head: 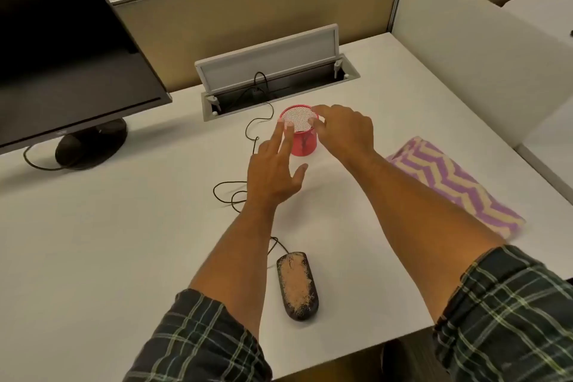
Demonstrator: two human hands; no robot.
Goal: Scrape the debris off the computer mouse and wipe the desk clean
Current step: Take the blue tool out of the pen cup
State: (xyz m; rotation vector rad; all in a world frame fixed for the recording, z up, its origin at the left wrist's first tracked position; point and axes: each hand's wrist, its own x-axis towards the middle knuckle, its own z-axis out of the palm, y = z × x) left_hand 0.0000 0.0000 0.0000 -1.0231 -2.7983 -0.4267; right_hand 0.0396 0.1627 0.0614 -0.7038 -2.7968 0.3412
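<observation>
White desk (108, 242). Striped cloth (459, 186) right of right hand's fingers. Left hand (273, 174): fingers spread, straight, tips touching pink mesh cup (302, 139) rim. Right hand (344, 130): fingers curled over cup's far rim. Debris-covered mouse (298, 285) well behind fingertips, between forearms.

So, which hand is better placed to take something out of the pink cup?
Probably the right hand: its curled fingers sit over the rim of the pink mesh cup. The left hand only touches the cup's side with straight fingers.
</observation>
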